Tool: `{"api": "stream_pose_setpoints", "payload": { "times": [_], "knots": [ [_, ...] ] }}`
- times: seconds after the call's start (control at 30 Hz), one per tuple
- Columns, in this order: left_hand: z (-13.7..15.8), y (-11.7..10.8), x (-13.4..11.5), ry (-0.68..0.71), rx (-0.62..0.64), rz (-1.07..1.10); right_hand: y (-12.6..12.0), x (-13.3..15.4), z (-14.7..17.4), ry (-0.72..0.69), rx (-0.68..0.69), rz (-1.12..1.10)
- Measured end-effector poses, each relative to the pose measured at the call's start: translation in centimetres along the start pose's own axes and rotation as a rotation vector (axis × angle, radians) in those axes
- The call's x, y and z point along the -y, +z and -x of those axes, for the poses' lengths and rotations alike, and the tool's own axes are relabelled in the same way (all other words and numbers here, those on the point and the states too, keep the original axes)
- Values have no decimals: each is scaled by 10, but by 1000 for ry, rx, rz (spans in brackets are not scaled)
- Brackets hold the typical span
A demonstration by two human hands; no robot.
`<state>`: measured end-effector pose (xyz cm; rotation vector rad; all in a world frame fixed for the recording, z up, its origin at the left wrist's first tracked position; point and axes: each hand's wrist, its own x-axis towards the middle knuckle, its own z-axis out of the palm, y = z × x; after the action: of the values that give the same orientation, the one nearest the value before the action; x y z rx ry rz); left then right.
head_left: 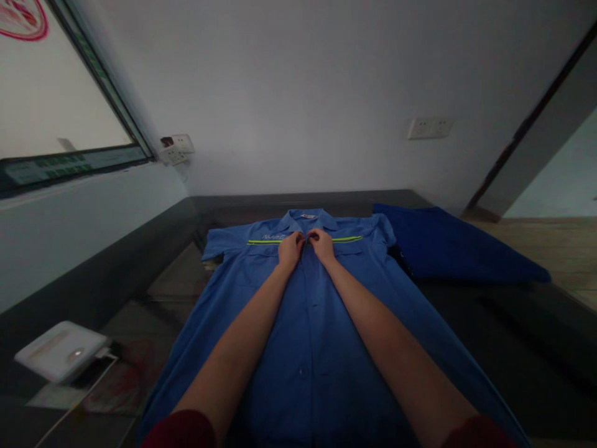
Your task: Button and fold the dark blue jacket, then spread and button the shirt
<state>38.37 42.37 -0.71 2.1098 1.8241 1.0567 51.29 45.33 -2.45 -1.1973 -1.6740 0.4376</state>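
Observation:
A blue short-sleeved work shirt (261, 292) lies face up with its collar toward the wall. Yellow-green piping crosses its chest, and pale lettering sits above the piping on the left. My left hand (291, 247) pinches the front placket just below the collar. Close beside it, my right hand (321, 245) pinches the other front edge at the same height. Between the fingertips the detail is too small to make out. Lower on the placket, a button (303, 372) and several buttonholes show.
A folded dark blue cloth (457, 246) lies right of the shirt on the dark table (466, 348). At left, a white box-shaped device (63, 350) has a cable (79, 401) plugged in. Wall sockets (430, 128) and a plugged adapter (173, 154) are on the wall behind.

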Motion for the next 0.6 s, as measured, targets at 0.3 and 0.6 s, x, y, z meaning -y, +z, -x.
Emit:
{"api": "stream_pose_setpoints", "payload": {
  "times": [0.3, 0.6],
  "knots": [
    [-3, 1, 5, 39, -27, 104, -3, 3, 5, -40, 19, 7],
    [0, 1, -3, 48, -80, 176, -4, 6, 8, -12, -63, -47]
  ]
}}
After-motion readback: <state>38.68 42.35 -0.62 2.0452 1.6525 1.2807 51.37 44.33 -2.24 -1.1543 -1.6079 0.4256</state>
